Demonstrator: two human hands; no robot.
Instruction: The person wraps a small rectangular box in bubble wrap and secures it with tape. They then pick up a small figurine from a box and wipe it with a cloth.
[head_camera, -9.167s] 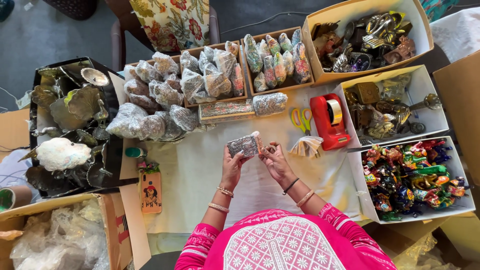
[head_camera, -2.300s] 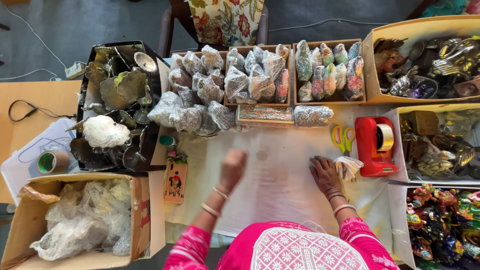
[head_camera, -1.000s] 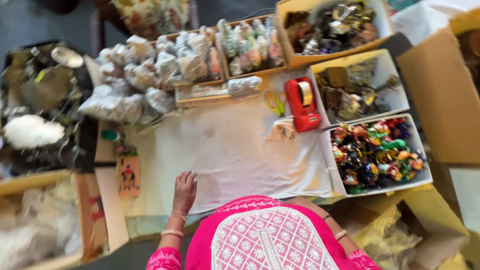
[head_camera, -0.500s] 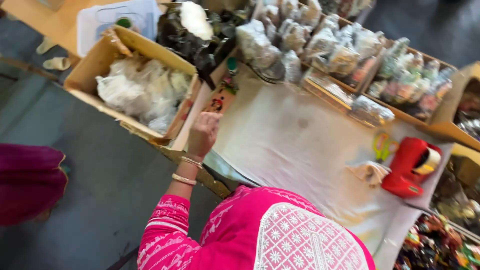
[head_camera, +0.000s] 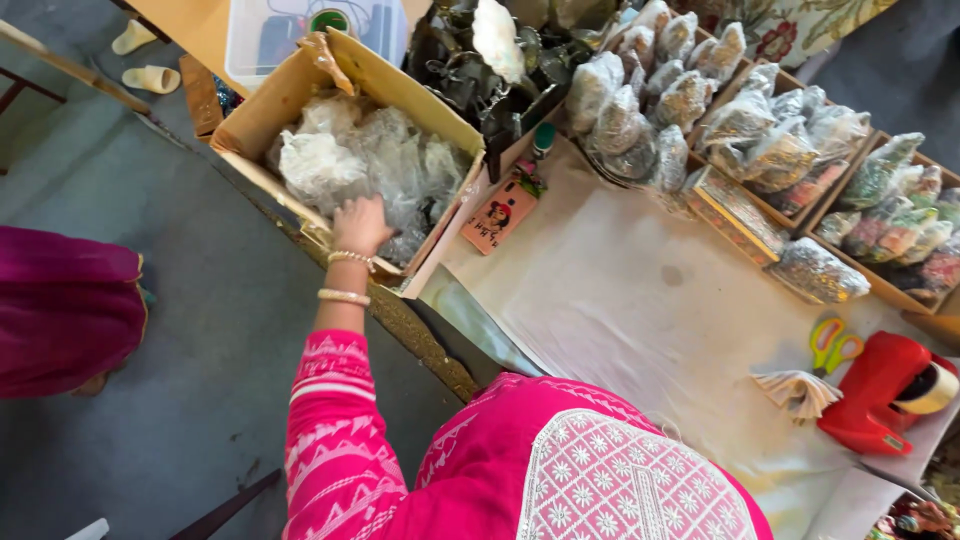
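Head view, left hand (head_camera: 361, 226) fingers spread, resting on clear plastic bags (head_camera: 372, 165), inside cardboard box (head_camera: 400, 83), right hand unseen

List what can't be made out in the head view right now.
- Right hand: not in view, hidden behind the pink embroidered top.
- Left hand: fingertips buried among clear crumpled plastic bags in the brown cardboard box; grip unclear.
- Red tape dispenser: partly cut off by the right edge.
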